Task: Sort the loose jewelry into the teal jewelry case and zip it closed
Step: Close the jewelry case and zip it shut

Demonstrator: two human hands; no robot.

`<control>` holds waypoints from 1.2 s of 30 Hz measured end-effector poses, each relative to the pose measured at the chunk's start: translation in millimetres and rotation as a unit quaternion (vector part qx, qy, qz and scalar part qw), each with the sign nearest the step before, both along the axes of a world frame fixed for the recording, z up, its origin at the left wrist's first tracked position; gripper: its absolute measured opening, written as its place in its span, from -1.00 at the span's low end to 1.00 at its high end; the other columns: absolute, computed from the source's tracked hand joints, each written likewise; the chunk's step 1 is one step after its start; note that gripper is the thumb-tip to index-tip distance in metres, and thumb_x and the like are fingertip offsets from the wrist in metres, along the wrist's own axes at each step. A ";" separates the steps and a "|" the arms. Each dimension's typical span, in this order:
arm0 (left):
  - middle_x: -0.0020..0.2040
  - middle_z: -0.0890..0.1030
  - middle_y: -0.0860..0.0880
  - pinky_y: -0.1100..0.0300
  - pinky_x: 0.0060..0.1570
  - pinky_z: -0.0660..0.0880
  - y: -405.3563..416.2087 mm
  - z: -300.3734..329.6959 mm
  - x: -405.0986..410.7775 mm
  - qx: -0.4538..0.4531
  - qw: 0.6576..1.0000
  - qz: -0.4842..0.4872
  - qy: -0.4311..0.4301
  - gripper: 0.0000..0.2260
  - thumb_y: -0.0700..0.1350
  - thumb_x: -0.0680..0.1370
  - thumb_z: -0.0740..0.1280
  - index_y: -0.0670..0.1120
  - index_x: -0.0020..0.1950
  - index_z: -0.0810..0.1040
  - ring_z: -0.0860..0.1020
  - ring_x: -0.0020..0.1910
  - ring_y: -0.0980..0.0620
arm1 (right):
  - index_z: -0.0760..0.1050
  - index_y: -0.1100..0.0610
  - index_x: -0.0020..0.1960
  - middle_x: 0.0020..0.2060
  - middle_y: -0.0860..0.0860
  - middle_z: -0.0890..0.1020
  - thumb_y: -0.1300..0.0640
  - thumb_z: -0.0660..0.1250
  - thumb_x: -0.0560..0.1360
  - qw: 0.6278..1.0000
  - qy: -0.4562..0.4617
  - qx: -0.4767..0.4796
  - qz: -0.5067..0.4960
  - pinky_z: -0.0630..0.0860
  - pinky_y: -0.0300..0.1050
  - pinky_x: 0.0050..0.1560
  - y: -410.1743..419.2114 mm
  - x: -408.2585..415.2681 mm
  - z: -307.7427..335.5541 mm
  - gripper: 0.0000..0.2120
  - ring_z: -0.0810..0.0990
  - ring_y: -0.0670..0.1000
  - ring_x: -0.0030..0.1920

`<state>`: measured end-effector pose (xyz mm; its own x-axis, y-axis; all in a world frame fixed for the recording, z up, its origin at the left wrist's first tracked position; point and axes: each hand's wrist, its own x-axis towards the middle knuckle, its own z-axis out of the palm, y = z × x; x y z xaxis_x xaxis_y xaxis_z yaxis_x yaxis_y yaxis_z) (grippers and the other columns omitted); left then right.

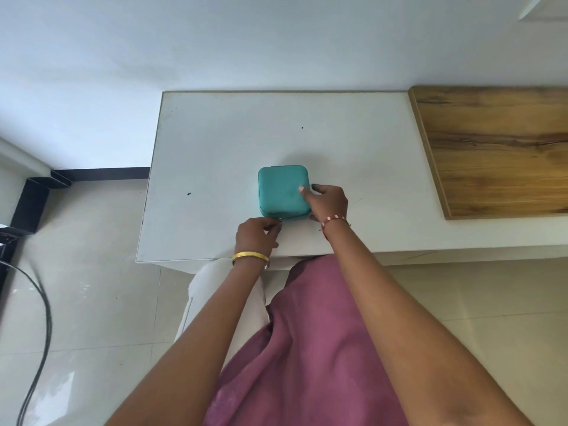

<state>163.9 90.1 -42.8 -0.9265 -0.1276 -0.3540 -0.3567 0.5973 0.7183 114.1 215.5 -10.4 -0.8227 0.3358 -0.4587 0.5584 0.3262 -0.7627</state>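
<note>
The case [281,192] is sitting lid down on the white table [215,142], toward its near edge. My right hand [329,202] is gripping the case's right side, one finger lying on the lid. My left hand [256,235] is curling its fingers at the near left corner, pinching something small there; I cannot tell what. A wooden board [498,149] is lying far right

We read this as a home room: plain white wall [215,41], glossy beige floor tiles [92,302], a white table [215,133] beside a wood-grain surface [498,149], black cables [40,318] trailing at the left.
</note>
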 end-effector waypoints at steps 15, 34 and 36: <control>0.01 0.65 -0.18 0.01 0.16 0.49 -13.5 -2.3 8.6 0.022 0.999 -0.023 -0.013 -0.61 -0.40 0.45 0.11 -0.17 0.16 0.57 0.59 0.01 -0.18 | 0.44 0.18 -0.35 -0.48 0.09 0.47 0.22 0.33 0.46 0.977 -0.130 -0.167 -0.014 0.32 -0.27 -0.54 -27.9 34.4 -20.8 -0.79 0.36 0.00 -0.54; 0.18 0.57 -0.19 0.06 0.20 0.45 1.1 28.3 -32.3 0.067 0.990 0.119 -0.023 -0.52 -0.15 0.43 0.41 -0.09 0.33 0.42 0.55 0.13 -0.13 | 0.64 0.25 -0.10 -0.20 0.25 0.67 0.17 0.30 0.48 0.996 -0.001 0.057 0.069 0.55 0.02 -0.05 14.8 40.3 -32.2 -0.81 0.60 0.19 -0.22; 0.19 0.57 -0.18 0.09 0.21 0.42 2.2 28.6 -31.2 0.062 0.991 0.116 -0.022 -0.51 -0.16 0.44 0.41 -0.10 0.35 0.41 0.54 0.16 -0.12 | 0.64 0.20 -0.04 -0.13 0.22 0.68 0.14 0.29 0.50 0.991 0.000 0.097 0.088 0.54 -0.04 -0.01 25.0 37.0 -30.6 -0.81 0.62 0.20 -0.08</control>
<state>132.7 92.3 -14.2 -0.8606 -0.2886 -0.4197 -0.5068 0.4032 0.7619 151.1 240.4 -41.0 -0.8767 0.2682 -0.3994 0.4793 0.5587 -0.6768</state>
